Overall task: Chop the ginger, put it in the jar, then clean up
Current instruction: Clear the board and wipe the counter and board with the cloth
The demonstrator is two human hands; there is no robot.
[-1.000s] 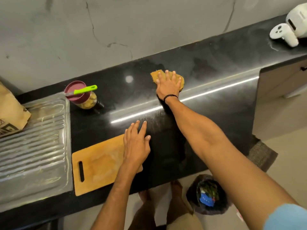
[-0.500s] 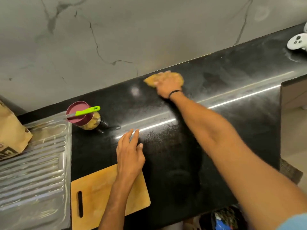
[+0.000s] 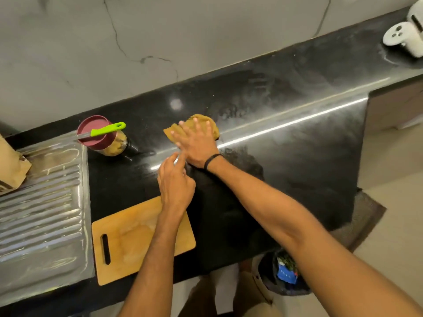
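Observation:
My right hand (image 3: 198, 143) presses flat, fingers spread, on a yellow cloth (image 3: 207, 121) on the black counter (image 3: 286, 161). Just in front of it, my left hand (image 3: 175, 183) holds nothing; its fingers are loosely curled and the index finger reaches toward the right hand. A glass jar (image 3: 116, 144) of chopped ginger stands to the left with a maroon lid (image 3: 93, 126). Across that lid lies a knife (image 3: 107, 129) with a green handle. The wooden cutting board (image 3: 137, 239) lies bare near the counter's front edge, partly under my left forearm.
A steel drainboard (image 3: 41, 202) fills the left side, with a brown paper bag (image 3: 11, 168) on its far corner. A white controller (image 3: 402, 38) sits at the far right of the counter. On the floor below stands a dark bin bag (image 3: 283, 273).
My right hand has slid the cloth from near the wall toward me and to the left. My left hand has gone from flat on the counter to loosely curled beside the right hand.

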